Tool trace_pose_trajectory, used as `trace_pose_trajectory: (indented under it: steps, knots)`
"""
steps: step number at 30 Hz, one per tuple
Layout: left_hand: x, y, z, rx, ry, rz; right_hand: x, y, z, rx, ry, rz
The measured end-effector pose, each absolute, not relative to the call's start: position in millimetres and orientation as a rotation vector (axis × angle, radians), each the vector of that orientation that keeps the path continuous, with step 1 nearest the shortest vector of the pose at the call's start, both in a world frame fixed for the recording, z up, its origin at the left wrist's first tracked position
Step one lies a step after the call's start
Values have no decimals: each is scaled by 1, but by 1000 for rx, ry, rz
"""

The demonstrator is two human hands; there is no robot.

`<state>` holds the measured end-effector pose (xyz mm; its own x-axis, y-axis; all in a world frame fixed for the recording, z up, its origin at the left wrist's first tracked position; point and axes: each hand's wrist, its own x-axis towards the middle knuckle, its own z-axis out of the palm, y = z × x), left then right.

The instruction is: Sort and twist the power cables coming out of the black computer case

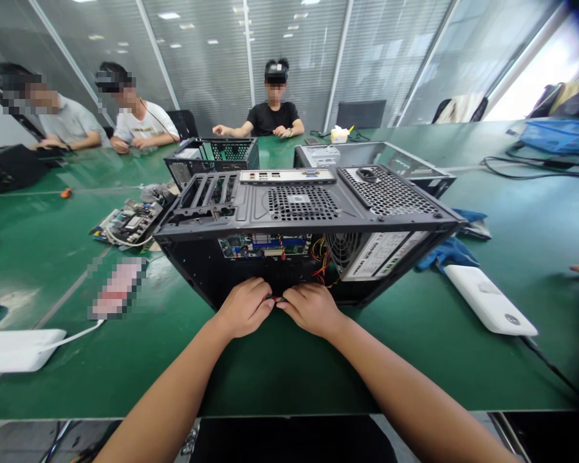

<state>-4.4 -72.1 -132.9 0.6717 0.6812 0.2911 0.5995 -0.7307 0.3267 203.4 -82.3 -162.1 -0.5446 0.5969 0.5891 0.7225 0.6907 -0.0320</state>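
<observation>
Forearms: two bare forearms (168, 392), nearest my camera, reach in over the glossy green tabletop (289, 382).
Left hand: the bare left hand (246, 305) pinches a thin red-and-dark insulated wire (276, 299) between thumb and curled fingers.
Right hand: the bare right hand (313, 308) pinches the same wire from the other side; only a short length shows between the grips.
Wire position: just in front of the open side of a black metal computer case (248, 209), whose vented panel with ports faces up. I cannot see the wire's ends.
Wire handling: I judge this to be fingertip work. Steady with one hand, make small movements with the other, and avoid tugging.
Loose wires: a multicoloured bundle of thin wires (321, 260) hangs beside a black-fanned, white-labelled power supply (381, 254). I cannot tell whether the pinched wire joins it, so I would treat it as attached and leave slack.
Motherboard clearance: a green circuit board with blue slots (265, 247) sits inside, beyond the hands; knuckles should stay off it.
Case edge: insulation could scrape on bare metal, so I would work clear of it.
</observation>
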Motion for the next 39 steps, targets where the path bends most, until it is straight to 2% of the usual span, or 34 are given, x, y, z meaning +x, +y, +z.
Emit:
trace_pose_trajectory:
  steps: [39]
  knots:
    - [-6, -72, -136, 2602, 982, 577, 203, -83, -155, -1046, -2389, -192]
